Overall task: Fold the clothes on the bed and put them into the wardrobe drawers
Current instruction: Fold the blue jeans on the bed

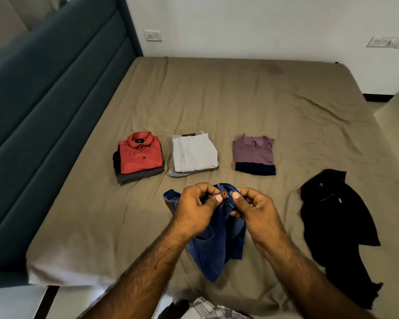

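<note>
A person's left hand [195,209] and right hand [255,211] meet over the near middle of a bed [251,100], both pinching the waistband of a pair of blue jeans [217,245]. The thumbs and curled fingers of each hand close on the denim either side of a round metal button [224,194] with a red centre, which faces the camera between the two thumbnails. The jeans hang bunched from that grip, their lower part lying crumpled on the tan sheet between the forearms.

Beyond the hands, three folded piles sit in a row across the middle of the bed, each apart from the next. At left, a red collared shirt [142,154] tops a stack of dark garments [136,176]. In the centre, a pale grey folded garment [194,155] rests on another light piece. At right, a purple polo shirt [253,149] lies on a navy item [255,168].

To the right of the jeans, well apart from them, a black garment [336,219] lies unfolded and sprawled toward the bed's near right corner.

A dark teal padded headboard [44,111] runs along the left side of the bed. White wall behind carries a switch plate [153,35] near the headboard and another switch panel [388,41] at far right. A checked cloth [207,309] shows at the bottom edge of the head view.
</note>
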Motion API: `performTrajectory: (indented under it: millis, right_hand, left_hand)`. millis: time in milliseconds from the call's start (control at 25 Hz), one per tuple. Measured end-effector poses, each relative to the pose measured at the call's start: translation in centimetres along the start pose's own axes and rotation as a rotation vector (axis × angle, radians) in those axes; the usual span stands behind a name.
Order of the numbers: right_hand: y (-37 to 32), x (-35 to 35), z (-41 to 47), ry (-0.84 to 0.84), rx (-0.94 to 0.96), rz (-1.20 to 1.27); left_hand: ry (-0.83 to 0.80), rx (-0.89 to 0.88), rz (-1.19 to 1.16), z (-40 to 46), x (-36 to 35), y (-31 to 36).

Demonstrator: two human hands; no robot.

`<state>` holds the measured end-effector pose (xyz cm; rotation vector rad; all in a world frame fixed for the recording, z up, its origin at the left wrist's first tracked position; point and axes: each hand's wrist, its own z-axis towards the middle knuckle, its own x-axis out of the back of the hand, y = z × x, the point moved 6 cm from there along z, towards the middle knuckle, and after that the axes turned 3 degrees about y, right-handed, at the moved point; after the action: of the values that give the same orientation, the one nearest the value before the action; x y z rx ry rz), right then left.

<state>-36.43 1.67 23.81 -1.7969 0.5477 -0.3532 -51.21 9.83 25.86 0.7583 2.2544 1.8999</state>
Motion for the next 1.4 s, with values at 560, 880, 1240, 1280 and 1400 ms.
performTrajectory:
  millis: [560,880,1240,1280,1400]
  right_hand:
    - [-4.4,2.1,-1.3,-0.041,0.135,-0.019]
    - [-5.0,0.5,-2.2,-0.205,-0.068,-0.009]
    - [-4.2,2.1,-4.7,0.003,-0.020,-0.024]
    - [-4.3,2.0,-5.0,0.034,0.031,-0.031]
    - [-5.0,2.6,-5.4,0.058,0.128,-0.038]
  left_hand:
    - [-0.049,-0.018,-0.185,-1.0,-1.2,3.3]
    - [0.014,-0.011,-0.338,-2.8,-0.3,2.3]
    - [0.007,0.027,-0.286,-4.2,-2.2,3.2]
    - [0.011,0.003,-0.273,-4.4,-2.1,3.7]
    - [0.013,-0.049,-0.260,-4.9,-2.2,4.8]
